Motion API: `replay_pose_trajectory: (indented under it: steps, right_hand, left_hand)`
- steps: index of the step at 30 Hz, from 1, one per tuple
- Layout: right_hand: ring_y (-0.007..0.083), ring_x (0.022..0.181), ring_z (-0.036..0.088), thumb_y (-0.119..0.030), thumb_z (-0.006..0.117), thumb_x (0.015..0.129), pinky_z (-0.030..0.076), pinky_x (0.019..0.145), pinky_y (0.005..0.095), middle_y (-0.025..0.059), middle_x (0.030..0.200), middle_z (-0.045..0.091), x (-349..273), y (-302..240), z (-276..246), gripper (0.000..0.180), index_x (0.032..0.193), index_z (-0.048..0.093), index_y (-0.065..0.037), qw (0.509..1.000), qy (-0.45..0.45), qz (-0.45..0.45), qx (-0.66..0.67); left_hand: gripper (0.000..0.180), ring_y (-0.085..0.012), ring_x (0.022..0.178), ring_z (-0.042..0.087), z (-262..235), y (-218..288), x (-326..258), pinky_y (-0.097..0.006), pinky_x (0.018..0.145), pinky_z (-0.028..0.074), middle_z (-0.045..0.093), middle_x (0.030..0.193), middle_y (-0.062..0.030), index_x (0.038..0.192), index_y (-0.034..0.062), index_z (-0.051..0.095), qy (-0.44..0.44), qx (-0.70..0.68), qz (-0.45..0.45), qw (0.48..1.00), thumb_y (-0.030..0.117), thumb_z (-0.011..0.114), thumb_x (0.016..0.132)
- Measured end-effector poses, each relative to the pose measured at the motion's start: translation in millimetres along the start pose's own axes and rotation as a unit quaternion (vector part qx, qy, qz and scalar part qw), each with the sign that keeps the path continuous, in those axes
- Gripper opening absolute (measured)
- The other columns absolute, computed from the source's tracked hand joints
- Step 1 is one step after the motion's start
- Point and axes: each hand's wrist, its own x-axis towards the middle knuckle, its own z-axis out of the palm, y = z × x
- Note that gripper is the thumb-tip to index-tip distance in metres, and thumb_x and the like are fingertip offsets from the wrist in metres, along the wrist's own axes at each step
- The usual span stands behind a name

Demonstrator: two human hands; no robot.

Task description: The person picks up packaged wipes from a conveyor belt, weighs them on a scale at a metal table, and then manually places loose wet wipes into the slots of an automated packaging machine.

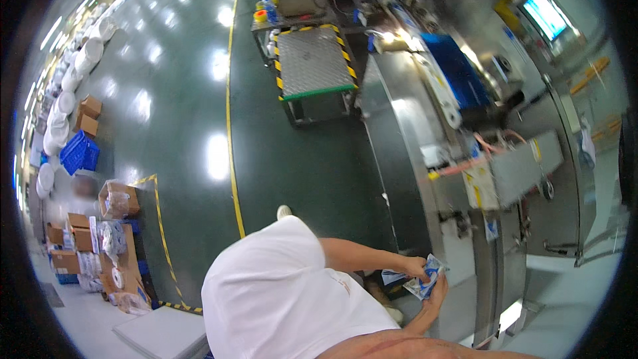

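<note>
Both hands come together at the lower right, beside the metal machine. My left hand (416, 268) is closed on the upper edge of a small blue-and-white plastic packet (421, 288). From the other side my right hand (436, 293) grips the same packet, its fingers along the right edge. Another blue-and-white piece (392, 276) shows just left of my left hand; whether it is a separate packet I cannot tell. A further small blue-and-white packet (491, 229) is on the machine, to the right of my hands.
A steel machine (399, 133) with a blue belt (458, 70) runs along the right, with a lit screen (545, 15) beyond. Ahead stands a metal platform (314, 60) edged in striped tape. Cardboard boxes (119, 199) and a blue crate (80, 153) lie at the left.
</note>
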Motion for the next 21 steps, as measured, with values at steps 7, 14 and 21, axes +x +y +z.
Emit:
replay_pose_trajectory:
  steps: [7, 14, 21]
  right_hand:
    - [0.0181, 0.097, 0.068, -0.015, 0.065, 0.098, 0.056, 0.086, 0.0352, 0.0083, 0.114, 0.068, 22, 46, 383, 0.035, 0.128, 0.059, 0.001, 0.951, -0.289, 0.035, -0.101]
    - [0.0145, 0.095, 0.065, -0.027, 0.07, 0.098, 0.055, 0.082, 0.0326, 0.0049, 0.11, 0.067, -18, -8, 735, 0.04, 0.126, 0.059, -0.001, 0.873, -0.476, -0.017, -0.103]
    - [0.0134, 0.082, 0.058, -0.034, 0.063, 0.103, 0.05, 0.072, 0.0325, 0.0073, 0.092, 0.064, -44, -56, 1092, 0.035, 0.113, 0.064, -0.001, 0.655, -0.578, -0.374, -0.311]
  left_hand:
    - [0.066, -0.0422, 0.122, 0.062, -268, -34, -278, -0.047, 0.104, 0.049, 0.061, 0.13, -0.0291, 0.142, 0.0043, 0.051, 0.263, 0.139, 0.071, 0.952, 0.04, 0.072, 0.091]
    - [0.078, -0.0303, 0.102, 0.072, -518, 3, -475, -0.04, 0.087, 0.057, 0.071, 0.11, -0.0198, 0.13, -0.0061, 0.05, 0.419, 0.038, 0.192, 0.887, 0.046, 0.085, 0.083]
    - [0.031, -0.0124, 0.091, 0.066, -736, 47, -690, -0.032, 0.085, 0.054, 0.072, 0.101, -0.0016, 0.113, 0.0065, 0.069, 0.488, -0.116, 0.175, 0.847, 0.025, 0.079, 0.091]
